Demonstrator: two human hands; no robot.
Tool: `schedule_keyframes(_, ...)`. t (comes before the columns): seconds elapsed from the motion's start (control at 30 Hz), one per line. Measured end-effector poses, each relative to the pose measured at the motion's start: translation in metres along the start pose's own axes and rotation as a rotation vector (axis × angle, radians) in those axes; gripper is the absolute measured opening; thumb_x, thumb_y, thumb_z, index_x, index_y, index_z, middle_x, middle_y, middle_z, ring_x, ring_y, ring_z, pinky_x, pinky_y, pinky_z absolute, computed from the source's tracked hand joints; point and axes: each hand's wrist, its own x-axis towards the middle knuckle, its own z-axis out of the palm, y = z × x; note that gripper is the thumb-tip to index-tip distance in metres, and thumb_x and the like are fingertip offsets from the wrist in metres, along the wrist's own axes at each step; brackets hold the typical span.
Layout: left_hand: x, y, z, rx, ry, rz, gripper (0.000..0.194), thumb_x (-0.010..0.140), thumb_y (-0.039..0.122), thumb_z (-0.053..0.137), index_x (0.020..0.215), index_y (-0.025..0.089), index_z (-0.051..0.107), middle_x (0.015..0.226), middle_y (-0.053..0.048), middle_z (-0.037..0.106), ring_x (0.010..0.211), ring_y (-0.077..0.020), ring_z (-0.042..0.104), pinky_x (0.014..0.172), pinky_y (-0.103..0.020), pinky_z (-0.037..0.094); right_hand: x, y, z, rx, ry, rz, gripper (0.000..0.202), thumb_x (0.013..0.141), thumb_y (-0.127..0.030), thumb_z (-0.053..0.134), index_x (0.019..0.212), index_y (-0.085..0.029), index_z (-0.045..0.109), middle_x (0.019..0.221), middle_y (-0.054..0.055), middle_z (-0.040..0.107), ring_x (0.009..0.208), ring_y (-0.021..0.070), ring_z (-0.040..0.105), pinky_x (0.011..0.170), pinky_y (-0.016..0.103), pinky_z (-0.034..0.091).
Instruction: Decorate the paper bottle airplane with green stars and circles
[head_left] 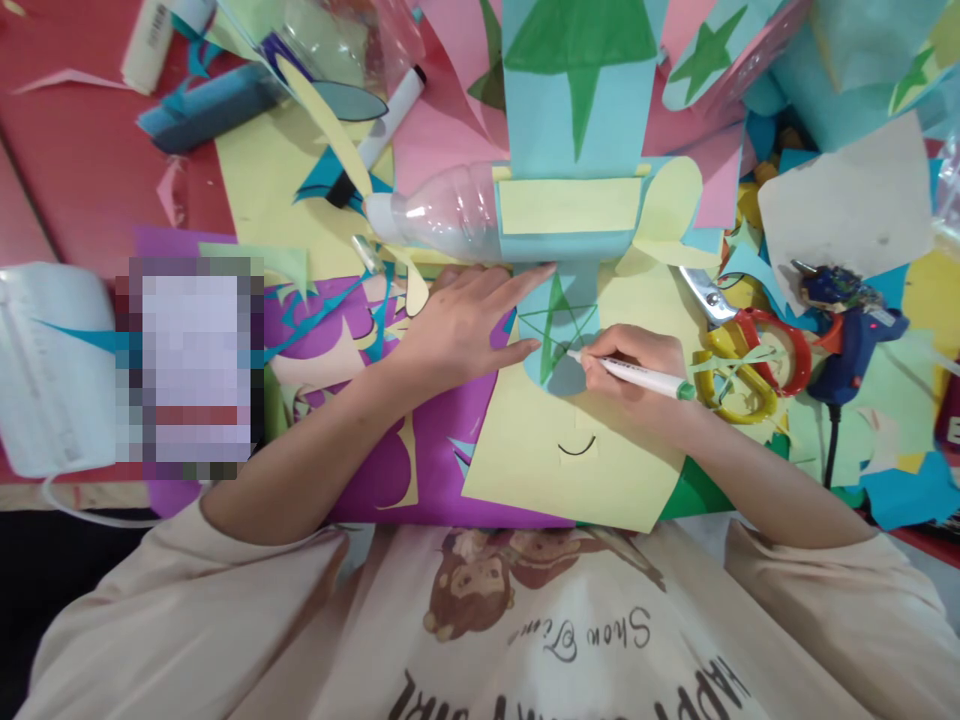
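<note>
My right hand (634, 365) grips a white marker with a green end (649, 378), its tip on a light blue paper strip (581, 285). A green star outline (556, 312), partly coloured in, is drawn on that strip. Fingers spread, my left hand (476, 325) lies flat with its fingertips at the strip's left edge. Just beyond lies a clear plastic bottle (454, 212) on its side, wrapped in blue and pale yellow paper. Beneath the strip is a pale yellow sheet (517, 455) with a small black curve drawn on it.
Scissors with red and yellow handles (776, 350) and a blue glue gun (851, 355) lie to the right among paper scraps. Purple paper (457, 425) is under my left arm. A blurred-out phone-like object (196, 350) and a white case (56, 370) stand left. Another marker (386, 120) lies beyond the bottle.
</note>
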Motion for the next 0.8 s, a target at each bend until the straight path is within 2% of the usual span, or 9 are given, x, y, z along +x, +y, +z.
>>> schedule_keyframes(0.13, -0.0001, -0.0002, 0.0004, 0.006, -0.011, -0.013, 0.061, 0.089, 0.045, 0.054, 0.144, 0.02, 0.042, 0.098, -0.007, 0.06, 0.097, -0.0268, 0.056, 0.092, -0.041, 0.042, -0.0001, -0.0007, 0.0009, 0.046, -0.064, -0.063, 0.016, 0.081, -0.014, 0.06, 0.067, -0.019, 0.055, 0.061, -0.003, 0.059, 0.053, 0.0075, 0.051, 0.05, 0.022, 0.039)
schedule_keyframes(0.3, -0.0001, -0.0015, 0.0019, -0.001, -0.001, -0.001, 0.062, 0.089, 0.044, 0.054, 0.144, 0.02, 0.042, 0.103, -0.008, 0.06, 0.1, -0.0271, 0.057, 0.093, -0.041, 0.042, 0.0006, 0.001, -0.0008, 0.053, 0.002, 0.068, 0.017, 0.082, -0.019, 0.062, 0.066, -0.019, 0.055, 0.061, -0.004, 0.06, 0.053, 0.0075, 0.05, 0.049, 0.022, 0.038)
schedule_keyframes(0.4, 0.0, -0.0018, 0.0019, -0.012, -0.001, -0.003, 0.063, 0.089, 0.045, 0.054, 0.145, 0.02, 0.041, 0.102, -0.008, 0.06, 0.1, -0.0272, 0.057, 0.094, -0.041, 0.041, 0.0014, 0.0014, -0.0009, 0.059, 0.008, 0.083, 0.018, 0.081, -0.019, 0.062, 0.065, -0.019, 0.054, 0.061, -0.004, 0.06, 0.052, 0.0071, 0.048, 0.049, 0.022, 0.037)
schedule_keyframes(0.5, -0.0002, -0.0015, 0.0012, -0.01, -0.005, -0.01, 0.063, 0.088, 0.044, 0.055, 0.145, 0.02, 0.041, 0.102, -0.008, 0.06, 0.1, -0.0278, 0.056, 0.093, -0.042, 0.042, 0.0023, -0.0006, -0.0007, 0.039, 0.004, 0.048, 0.018, 0.08, -0.015, 0.062, 0.065, -0.019, 0.054, 0.062, -0.004, 0.061, 0.053, 0.0074, 0.05, 0.05, 0.022, 0.037)
schedule_keyframes(0.67, -0.0004, -0.0007, 0.0005, 0.006, -0.012, -0.017, 0.062, 0.089, 0.044, 0.054, 0.144, 0.019, 0.042, 0.101, -0.007, 0.06, 0.1, -0.0268, 0.056, 0.094, -0.041, 0.042, 0.0029, -0.0027, -0.0011, 0.073, -0.103, -0.039, 0.017, 0.081, -0.013, 0.06, 0.066, -0.02, 0.055, 0.062, -0.002, 0.062, 0.055, 0.0087, 0.054, 0.052, 0.023, 0.04)
schedule_keyframes(0.8, -0.0001, -0.0004, 0.0006, 0.021, -0.011, -0.011, 0.063, 0.088, 0.044, 0.055, 0.144, 0.019, 0.042, 0.101, -0.007, 0.061, 0.098, -0.0266, 0.057, 0.093, -0.041, 0.043, 0.0024, 0.0002, -0.0018, 0.078, -0.034, 0.057, 0.018, 0.082, -0.02, 0.061, 0.066, -0.02, 0.055, 0.06, -0.003, 0.059, 0.053, 0.0083, 0.048, 0.051, 0.023, 0.038)
